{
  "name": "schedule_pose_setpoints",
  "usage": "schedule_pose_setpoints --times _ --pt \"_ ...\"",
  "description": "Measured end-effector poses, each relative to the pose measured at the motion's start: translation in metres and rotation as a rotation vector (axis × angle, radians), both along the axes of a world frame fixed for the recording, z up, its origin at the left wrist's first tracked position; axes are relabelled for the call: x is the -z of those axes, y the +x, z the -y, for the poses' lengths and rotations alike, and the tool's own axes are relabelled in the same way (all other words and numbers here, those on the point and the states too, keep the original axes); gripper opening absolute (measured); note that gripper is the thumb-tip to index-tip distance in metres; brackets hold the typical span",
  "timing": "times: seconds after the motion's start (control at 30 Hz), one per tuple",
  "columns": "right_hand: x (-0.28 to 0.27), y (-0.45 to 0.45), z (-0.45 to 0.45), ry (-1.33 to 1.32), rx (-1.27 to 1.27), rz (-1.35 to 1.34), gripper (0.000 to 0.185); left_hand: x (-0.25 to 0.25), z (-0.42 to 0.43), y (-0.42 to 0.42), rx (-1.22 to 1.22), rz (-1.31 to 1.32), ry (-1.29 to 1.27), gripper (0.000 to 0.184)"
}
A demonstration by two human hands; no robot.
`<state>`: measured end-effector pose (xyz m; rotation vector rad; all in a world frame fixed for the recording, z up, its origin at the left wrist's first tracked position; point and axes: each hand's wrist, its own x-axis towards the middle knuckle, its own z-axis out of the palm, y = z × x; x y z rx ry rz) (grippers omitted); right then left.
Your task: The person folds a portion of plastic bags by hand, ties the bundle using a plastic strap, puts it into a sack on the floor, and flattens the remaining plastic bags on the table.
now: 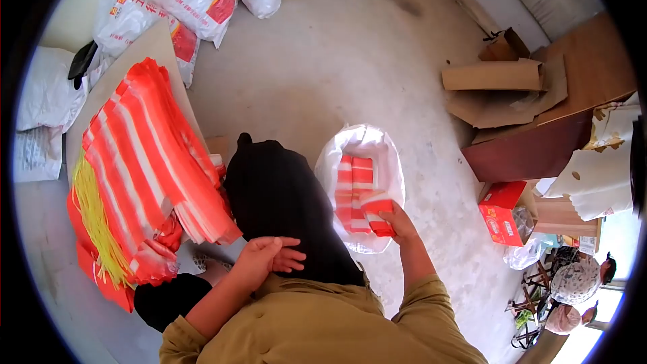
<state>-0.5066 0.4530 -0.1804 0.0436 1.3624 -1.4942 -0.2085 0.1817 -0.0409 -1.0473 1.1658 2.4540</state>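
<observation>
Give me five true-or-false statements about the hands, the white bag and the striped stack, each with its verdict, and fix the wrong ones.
1. The right hand holds a red-and-white bundle at the white bag. True.
2. The left hand holds a second bundle. False: nothing shows in its grip.
3. Yellow strands lie along one edge of the striped stack. True.
4. The white bag is empty. False: folded pieces in red and white lie inside.
5. The striped stack is on the person's right. False: it is on the left.
</observation>
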Motion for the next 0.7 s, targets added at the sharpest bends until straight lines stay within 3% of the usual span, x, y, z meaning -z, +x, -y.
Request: schedule_pose_setpoints --times 0.07,0.2,0.37,0.43,0.53,0.63,0.7 --pt "-0.002 -0.004 0.012 -0.082 0.076 -0.100 0.059 0.001 -0.001 -0.001 -0.007 0.017 -0.007 0.047" --pt "0.031 -0.008 0.022 -0.038 0.145 0.017 0.058 -0.001 -0.002 0.000 -0.023 0.013 -0.026 0.046" --pt "0.174 0.020 -0.004 0.290 -0.008 -0.076 0.058 0.000 0.000 0.005 -0.018 0.011 -0.035 0.046" --pt "0.191 0.026 -0.004 0.450 -0.054 -0.205 0.058 -0.001 0.001 0.007 -0.018 0.010 -0.035 0.047" --pt "0.164 0.026 0.004 0.455 0.043 -0.099 0.058 0.006 0.003 0.014 -0.017 -0.031 -0.019 0.047" --pt "0.141 0.022 0.008 0.185 0.132 0.161 0.058 0.003 0.004 0.015 -0.006 -0.038 0.016 0.046" --pt "0.147 0.017 0.006 0.161 0.109 0.204 0.056 0.003 0.004 0.015 -0.002 -0.044 0.022 0.047"
